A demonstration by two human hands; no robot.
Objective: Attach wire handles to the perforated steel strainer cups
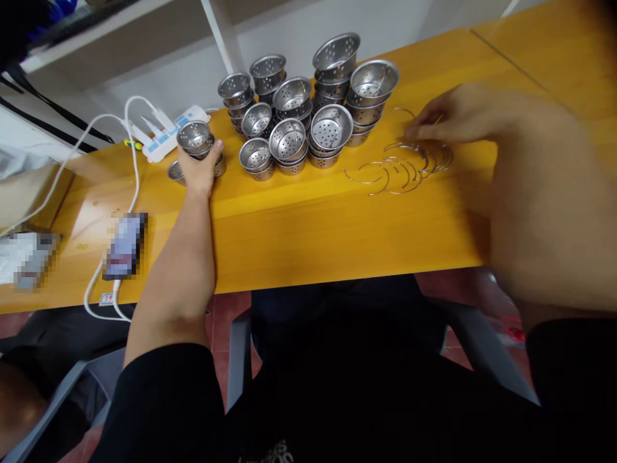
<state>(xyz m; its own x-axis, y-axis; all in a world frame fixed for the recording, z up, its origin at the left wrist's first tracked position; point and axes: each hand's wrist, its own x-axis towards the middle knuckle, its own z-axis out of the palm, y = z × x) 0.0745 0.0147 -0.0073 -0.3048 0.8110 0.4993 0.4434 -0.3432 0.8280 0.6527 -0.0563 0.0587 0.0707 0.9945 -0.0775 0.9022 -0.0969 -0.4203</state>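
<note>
At the left of the table, my left hand (198, 170) is wrapped round a short stack of perforated metal cups (193, 136), with the thumb on its right side. Another perforated cup (176, 172) shows partly behind that hand. To the right, my right hand (456, 116) is over the table, slightly blurred, its fingertips drawn together. Whatever they pinch is too small to make out. Just below those fingers lies a loose spread of thin curved wire pieces (407, 170). Between my hands stand several stacks of perforated metal cups (288, 140) of different sizes.
A white power strip (164, 143) with plugs and white cables sits behind my left hand. A blurred-out phone (126, 246) on a cable lies near the front edge. Farther left are a second blurred-out device (36, 262) and part of another person (22, 399).
</note>
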